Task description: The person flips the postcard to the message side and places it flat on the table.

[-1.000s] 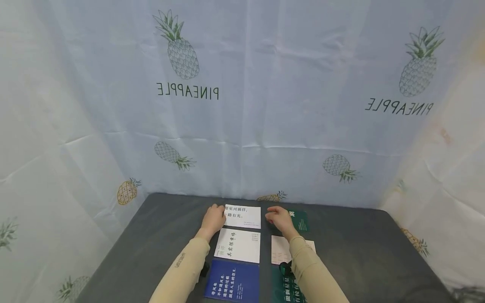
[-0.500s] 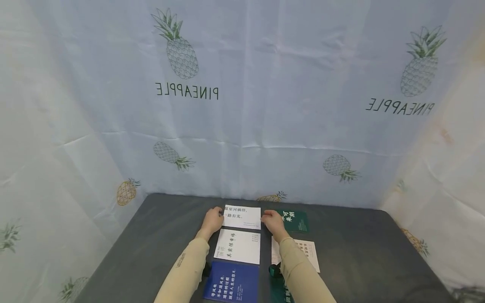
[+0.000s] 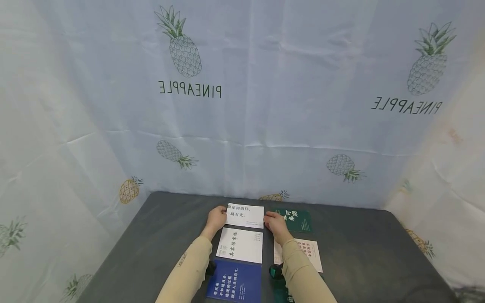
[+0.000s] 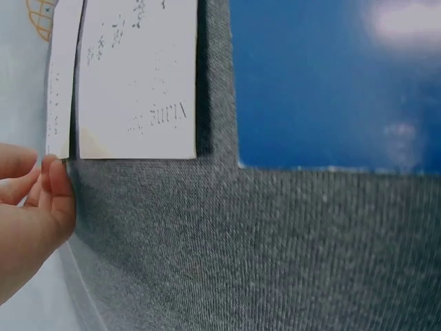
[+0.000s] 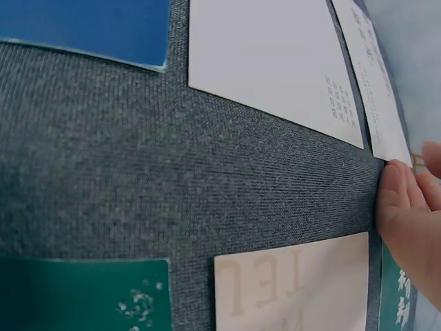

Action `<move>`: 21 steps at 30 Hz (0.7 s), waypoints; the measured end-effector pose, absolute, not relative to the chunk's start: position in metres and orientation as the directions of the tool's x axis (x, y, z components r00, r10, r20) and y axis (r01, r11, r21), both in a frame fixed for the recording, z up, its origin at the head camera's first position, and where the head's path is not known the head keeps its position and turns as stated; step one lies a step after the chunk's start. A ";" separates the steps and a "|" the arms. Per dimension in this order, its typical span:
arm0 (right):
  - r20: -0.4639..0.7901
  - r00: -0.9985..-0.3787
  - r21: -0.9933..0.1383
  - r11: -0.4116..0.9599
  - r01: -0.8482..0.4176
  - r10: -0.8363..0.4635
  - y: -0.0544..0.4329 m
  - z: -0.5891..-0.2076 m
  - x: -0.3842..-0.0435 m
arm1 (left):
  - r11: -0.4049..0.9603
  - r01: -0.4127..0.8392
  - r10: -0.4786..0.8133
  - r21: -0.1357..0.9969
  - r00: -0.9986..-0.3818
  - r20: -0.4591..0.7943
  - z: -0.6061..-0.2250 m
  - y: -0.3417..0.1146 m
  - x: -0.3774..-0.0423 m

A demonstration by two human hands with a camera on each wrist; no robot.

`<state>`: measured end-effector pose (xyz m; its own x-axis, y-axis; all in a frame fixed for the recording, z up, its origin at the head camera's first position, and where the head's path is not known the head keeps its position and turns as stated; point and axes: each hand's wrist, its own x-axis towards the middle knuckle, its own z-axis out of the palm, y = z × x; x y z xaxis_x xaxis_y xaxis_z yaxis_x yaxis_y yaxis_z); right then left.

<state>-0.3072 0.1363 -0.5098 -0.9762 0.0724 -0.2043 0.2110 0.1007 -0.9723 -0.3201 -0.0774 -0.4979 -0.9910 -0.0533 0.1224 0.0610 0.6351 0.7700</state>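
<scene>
A white postcard (image 3: 245, 215) with dark lettering lies in the far row of the left column on the dark grey table. My left hand (image 3: 217, 218) holds its left edge with curled fingers, the fingertips (image 4: 60, 181) right at the card's corner in the left wrist view. My right hand (image 3: 276, 225) holds the opposite edge, with thumb and fingers at the near right corner in the right wrist view. Just nearer lies a second white postcard (image 3: 240, 245), and beyond the right hand a green postcard (image 3: 299, 221) is partly covered.
A blue postcard (image 3: 236, 282) lies nearest in the left column. In the right column, a pale pink postcard (image 3: 311, 252) and another green card (image 5: 83, 296) are partly hidden by the right sleeve. A pineapple-print curtain (image 3: 246, 105) rises behind the table (image 3: 360, 252).
My right hand has moved left from over the green postcard to the white postcard's right edge. The left hand stays at the left edge, and the card has shifted slightly.
</scene>
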 end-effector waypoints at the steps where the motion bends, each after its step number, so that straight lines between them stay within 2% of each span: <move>1: -0.208 -0.976 -0.971 0.101 0.214 0.069 0.136 -0.510 -0.308 | 0.619 0.047 -0.067 0.784 -0.991 0.112 -0.498 -0.077 -0.321; 8: -0.213 -0.973 -0.967 0.123 0.223 0.089 0.132 -0.502 -0.312 | 0.497 -0.037 -0.108 0.867 -0.994 0.019 -0.490 -0.076 -0.322; 15: -0.164 -0.976 -0.982 0.067 0.175 0.143 0.129 -0.486 -0.314 | 0.450 -0.006 -0.135 0.893 -0.989 0.061 -0.480 -0.073 -0.325; 21: -0.132 -0.966 -0.988 0.045 0.146 0.223 0.129 -0.481 -0.310 | 0.397 -0.026 -0.127 0.917 -0.992 0.027 -0.481 -0.074 -0.322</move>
